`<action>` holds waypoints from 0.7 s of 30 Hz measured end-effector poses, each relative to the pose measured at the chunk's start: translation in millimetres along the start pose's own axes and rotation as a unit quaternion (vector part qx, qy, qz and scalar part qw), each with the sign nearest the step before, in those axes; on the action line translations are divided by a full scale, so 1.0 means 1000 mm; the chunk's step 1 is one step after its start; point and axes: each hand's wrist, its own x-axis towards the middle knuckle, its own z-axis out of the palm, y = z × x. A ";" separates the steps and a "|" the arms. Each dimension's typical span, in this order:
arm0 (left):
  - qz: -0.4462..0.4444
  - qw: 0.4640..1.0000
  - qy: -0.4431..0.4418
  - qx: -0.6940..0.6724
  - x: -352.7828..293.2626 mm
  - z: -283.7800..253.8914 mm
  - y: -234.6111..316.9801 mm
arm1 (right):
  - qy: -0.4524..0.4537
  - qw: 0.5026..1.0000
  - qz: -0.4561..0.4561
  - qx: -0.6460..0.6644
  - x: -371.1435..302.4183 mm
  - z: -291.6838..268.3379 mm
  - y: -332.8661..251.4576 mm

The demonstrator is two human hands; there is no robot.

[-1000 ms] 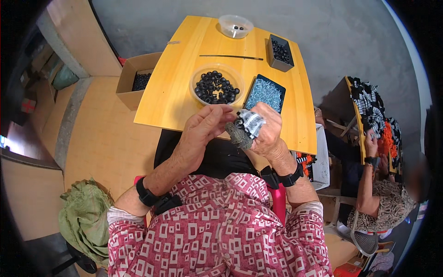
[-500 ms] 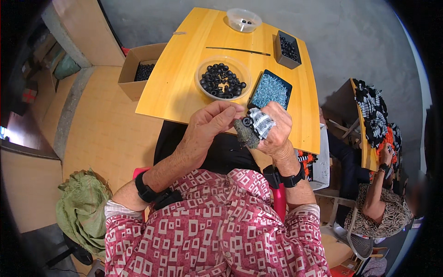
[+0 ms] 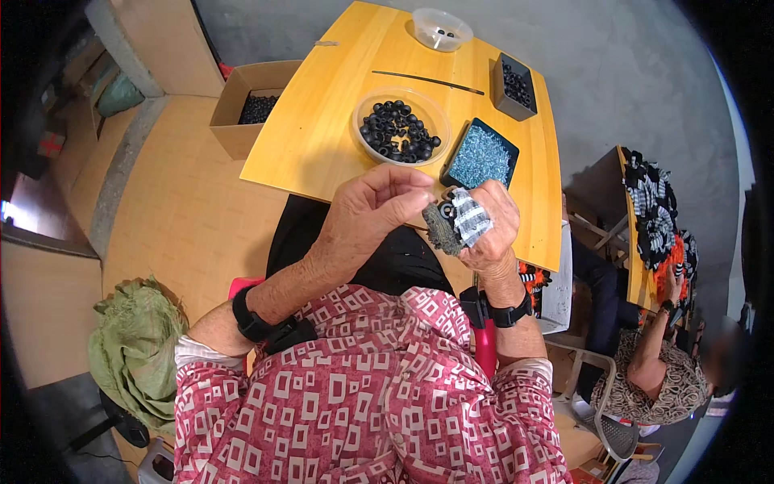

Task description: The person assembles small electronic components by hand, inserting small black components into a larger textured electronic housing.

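My right hand (image 3: 496, 219) grips a small fabric piece (image 3: 471, 219) with white and grey stripes and a dark grey fuzzy part (image 3: 442, 232). A round black eye-like part (image 3: 447, 210) sits on this piece, facing up. Close to its left side, my left hand (image 3: 372, 208) has thumb and forefinger pinched together; whatever they hold is too small or hidden to name. Just beyond my hands stands a clear round tub (image 3: 360, 121) with black round plastic parts (image 3: 419, 149) in it. Beside it is a black tray (image 3: 516, 153) filled with small clear-blue pieces (image 3: 481, 158).
A thin black rod (image 3: 427, 81) lies across the yellow table (image 3: 314, 121). Farther back are a grey bin (image 3: 501, 98) of black parts and another clear tub (image 3: 442, 18). A cardboard box (image 3: 234, 133) stands left. At right, a person (image 3: 649, 359) reaches toward striped and orange fabric pieces (image 3: 657, 202).
The table and its containers appear slightly higher and farther right in view. My left hand stays pinched beside the fabric piece, which my right hand still holds, turned slightly.
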 end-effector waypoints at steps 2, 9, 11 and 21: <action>0.009 1.000 -0.016 -0.004 -0.002 -0.002 0.002 | 0.007 1.000 -0.017 0.007 0.001 0.003 0.001; 0.042 0.992 -0.059 0.105 -0.007 -0.003 -0.001 | -0.035 0.998 -0.060 0.008 0.001 0.002 -0.007; 0.044 0.992 -0.047 0.111 -0.007 -0.002 0.006 | -0.035 0.999 -0.028 0.015 -0.002 0.004 -0.007; 0.577 0.687 0.239 0.371 0.006 -0.055 0.131 | -0.049 0.998 0.037 -0.029 -0.012 -0.009 0.001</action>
